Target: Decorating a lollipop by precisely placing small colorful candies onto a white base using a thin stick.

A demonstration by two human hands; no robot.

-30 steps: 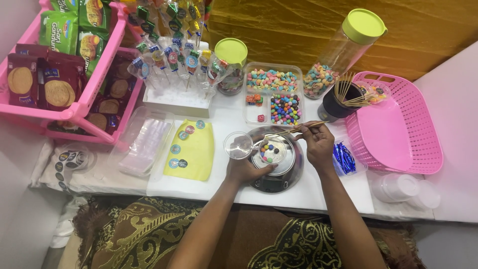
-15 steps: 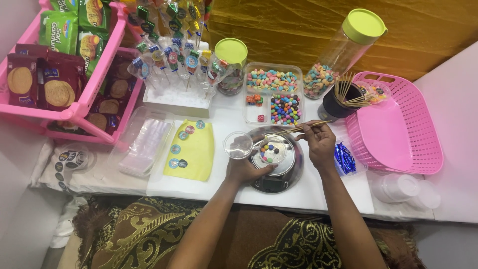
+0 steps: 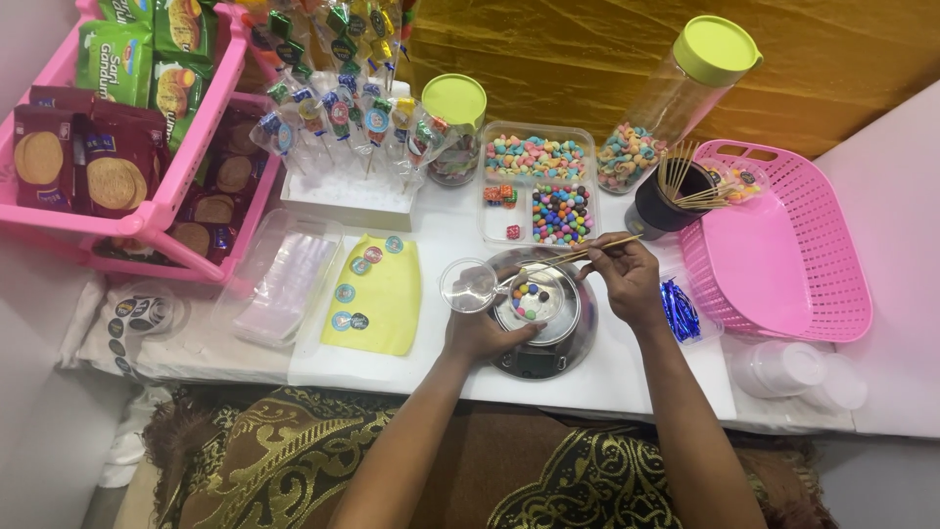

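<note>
Steel, the round scale (image 3: 544, 333) sits at the counter's (image 3: 441, 230) near edge; on it a small clear cup (image 3: 536, 299) holds coloured candies; my left hand (image 3: 482, 333) steadies the scale's left rim, grip half curled; my right hand (image 3: 625, 279) pinches a wooden skewer (image 3: 573, 255) above the cup; right of the scale, a pink basket (image 3: 783, 255) crowds the room; bare counter lies behind the scale.
</note>
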